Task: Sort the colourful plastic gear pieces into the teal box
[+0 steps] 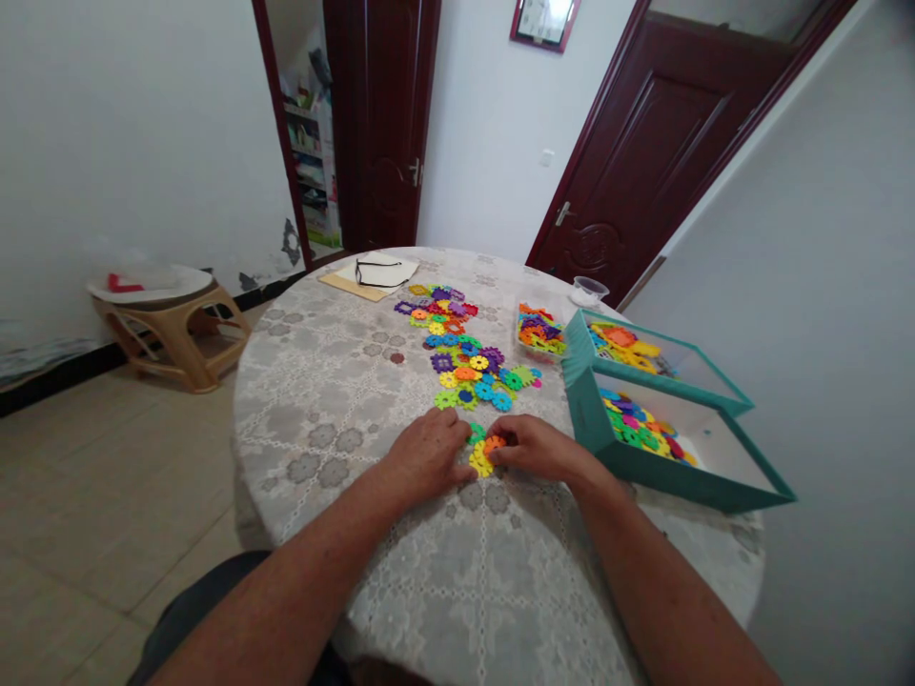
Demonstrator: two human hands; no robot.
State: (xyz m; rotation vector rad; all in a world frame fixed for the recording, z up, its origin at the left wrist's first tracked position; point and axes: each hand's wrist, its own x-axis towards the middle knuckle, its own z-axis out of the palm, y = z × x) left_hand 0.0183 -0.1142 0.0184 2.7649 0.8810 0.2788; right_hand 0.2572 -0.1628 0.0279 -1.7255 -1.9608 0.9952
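Near the front middle of the table lies a small cluster of gear-shaped plastic pieces: a green piece [476, 433], a yellow piece [480, 461] and an orange piece [494, 446]. My left hand [433, 453] rests at the left side of the cluster, its fingers curled against the green and yellow pieces. From the right, my right hand [530, 446] pinches the orange piece between thumb and fingers, over the yellow one. Just beyond my hands spreads a larger patch of joined colourful pieces [464, 373], reaching towards the back of the table.
Two teal boxes [604, 433] of loose pieces stand at the right, beside a clear tray [541, 354] with more pieces. Glasses [378, 276] lie on papers [335, 280] at the back left. A small lidless plastic bowl [590, 288] sits at the back right.
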